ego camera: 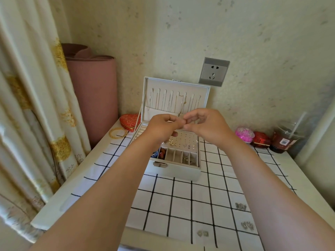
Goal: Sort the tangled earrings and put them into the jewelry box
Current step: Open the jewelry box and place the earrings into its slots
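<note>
An open white jewelry box [174, 171] stands on the checked cloth, its lid upright with several necklaces hanging inside. Its perforated pad [186, 140] carries several stud earrings, and the front compartments hold small pieces. Both hands are raised above the box with fingertips meeting. My left hand [163, 126] and my right hand [206, 125] pinch something tiny between them; it is too small to make out. Three pairs of earrings lie on the cloth at the near right: one pair [240, 206], another [247, 225] and a third [202, 233].
A red heart-shaped box [129, 122] and gold bangles [118, 133] lie left of the box. A pink ornament [244, 134], a small red box [261, 139] and a plastic cup with a straw [284, 140] stand at the back right. A rolled pink mat [94, 91] leans in the corner.
</note>
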{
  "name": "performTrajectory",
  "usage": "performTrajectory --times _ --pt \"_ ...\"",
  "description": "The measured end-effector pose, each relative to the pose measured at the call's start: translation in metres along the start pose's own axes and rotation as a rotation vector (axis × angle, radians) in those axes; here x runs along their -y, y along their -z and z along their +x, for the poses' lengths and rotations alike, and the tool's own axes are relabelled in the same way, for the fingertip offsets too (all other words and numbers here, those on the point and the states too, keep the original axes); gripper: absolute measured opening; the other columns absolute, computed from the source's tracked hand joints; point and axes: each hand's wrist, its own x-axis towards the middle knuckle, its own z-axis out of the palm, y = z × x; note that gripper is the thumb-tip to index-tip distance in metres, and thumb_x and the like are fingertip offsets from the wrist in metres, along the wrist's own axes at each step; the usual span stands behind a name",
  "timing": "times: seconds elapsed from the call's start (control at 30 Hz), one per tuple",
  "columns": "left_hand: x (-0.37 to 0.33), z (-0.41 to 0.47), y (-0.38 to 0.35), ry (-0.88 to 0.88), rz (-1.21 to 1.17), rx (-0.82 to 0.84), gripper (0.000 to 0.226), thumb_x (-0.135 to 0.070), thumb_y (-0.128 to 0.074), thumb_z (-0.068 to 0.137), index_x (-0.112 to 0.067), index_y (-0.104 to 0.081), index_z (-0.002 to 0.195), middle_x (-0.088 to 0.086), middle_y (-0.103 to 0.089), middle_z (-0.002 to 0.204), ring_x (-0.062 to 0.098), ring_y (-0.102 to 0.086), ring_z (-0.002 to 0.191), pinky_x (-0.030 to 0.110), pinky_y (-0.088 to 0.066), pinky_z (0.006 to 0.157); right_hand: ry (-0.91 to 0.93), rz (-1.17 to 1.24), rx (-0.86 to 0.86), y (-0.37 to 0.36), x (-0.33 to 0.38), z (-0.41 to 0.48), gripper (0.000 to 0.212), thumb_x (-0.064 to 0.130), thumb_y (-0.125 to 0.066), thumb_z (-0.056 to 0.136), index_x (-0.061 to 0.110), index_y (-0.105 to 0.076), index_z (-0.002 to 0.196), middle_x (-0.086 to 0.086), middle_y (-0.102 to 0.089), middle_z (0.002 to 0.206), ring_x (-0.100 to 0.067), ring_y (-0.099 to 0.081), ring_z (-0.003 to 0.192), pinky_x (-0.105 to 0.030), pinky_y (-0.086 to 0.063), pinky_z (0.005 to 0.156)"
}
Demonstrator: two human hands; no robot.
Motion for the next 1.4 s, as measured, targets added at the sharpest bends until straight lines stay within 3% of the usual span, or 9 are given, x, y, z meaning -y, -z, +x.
performTrajectory --times 0.13,0.37,0.47,0.57,0.67,0.73,1.1,1.33,1.4 --pt "-0.002 -0.002 -0.001 0.054 -0.107 0.031 0.019 -0.033 -0.075 0.085 -0.02 -0.073 0.099 -0.005 -0.074 0.086 0.0 -0.062 0.056 0.017 -0.04 0.043 0.014 0.113 -0.05 -0.001 0.001 -0.002 0.023 0.007 -0.086 0.074 0.01 -0.077 0.095 0.002 -0.076 0.083 0.005 -0.065 0.061 -0.008 -0.046 0.055" --pt "-0.002 0.0 -0.003 0.085 -0.112 0.087 0.022 -0.041 -0.067 0.09 -0.026 -0.073 0.104 -0.009 -0.076 0.094 0.002 -0.067 0.068 0.018 -0.047 0.052 0.028 0.172 -0.114 -0.001 -0.009 -0.001 0.013 0.014 -0.084 0.078 0.023 -0.08 0.086 0.01 -0.077 0.079 0.004 -0.068 0.067 -0.007 -0.047 0.058" --pt "0.003 0.002 -0.003 -0.069 0.153 0.061 0.024 -0.043 -0.058 0.094 -0.025 -0.073 0.099 -0.01 -0.074 0.093 0.007 -0.067 0.08 0.023 -0.049 0.062 0.013 0.037 -0.11 -0.003 -0.016 -0.001 0.013 0.018 -0.081 0.081 0.031 -0.079 0.082 0.013 -0.076 0.081 0.005 -0.067 0.071 -0.012 -0.049 0.064" --pt "0.017 0.008 -0.001 -0.22 0.618 0.065 0.02 -0.035 -0.055 0.096 -0.031 -0.071 0.107 -0.005 -0.066 0.115 0.015 -0.059 0.109 0.031 -0.046 0.088 -0.014 -0.39 -0.006 -0.008 -0.026 -0.007 0.013 0.024 -0.077 0.083 0.034 -0.077 0.076 0.019 -0.071 0.078 0.0 -0.066 0.08 -0.026 -0.052 0.073" --pt "0.028 0.01 0.002 -0.206 0.899 0.114 0.032 -0.023 -0.056 0.089 -0.042 -0.066 0.113 0.003 -0.054 0.129 0.023 -0.046 0.125 0.039 -0.04 0.106 0.012 -0.597 0.067 -0.015 -0.029 -0.011 0.01 0.025 -0.075 0.083 0.033 -0.078 0.079 0.023 -0.061 0.073 -0.004 -0.062 0.077 -0.023 -0.045 0.062" --pt "0.031 0.01 0.002 -0.229 0.942 0.161 0.04 -0.019 -0.056 0.084 -0.041 -0.066 0.117 0.002 -0.054 0.131 0.02 -0.041 0.129 0.04 -0.037 0.109 0.036 -0.681 0.089 -0.019 -0.027 -0.011 0.009 0.026 -0.074 0.084 0.033 -0.079 0.084 0.025 -0.054 0.071 -0.006 -0.06 0.08 -0.022 -0.039 0.059" --pt "0.04 0.014 -0.004 -0.278 1.003 0.228 0.041 -0.022 -0.055 0.084 -0.037 -0.067 0.12 -0.001 -0.059 0.129 0.02 -0.043 0.127 0.038 -0.038 0.106 0.068 -0.815 0.117 -0.027 -0.024 -0.012 0.014 0.025 -0.07 0.085 0.03 -0.08 0.094 0.006 -0.067 0.094 -0.017 -0.064 0.087 -0.036 -0.055 0.072" --pt "0.041 0.014 -0.004 -0.3 0.999 0.225 0.04 -0.023 -0.055 0.085 -0.035 -0.067 0.121 -0.003 -0.062 0.127 0.02 -0.047 0.125 0.041 -0.041 0.105 0.046 -0.772 0.222 -0.023 -0.025 -0.011 0.015 0.023 -0.066 0.081 0.028 -0.08 0.081 0.007 -0.069 0.073 -0.015 -0.062 0.071 -0.027 -0.05 0.06" --pt "0.042 0.014 -0.004 -0.313 1.0 0.22 0.04 -0.024 -0.054 0.086 -0.034 -0.066 0.122 -0.003 -0.062 0.127 0.021 -0.046 0.125 0.041 -0.04 0.105 0.031 -0.723 0.228 -0.021 -0.026 -0.011 0.017 0.022 -0.065 0.081 0.029 -0.08 0.086 0.011 -0.07 0.08 -0.014 -0.063 0.077 -0.029 -0.052 0.066"
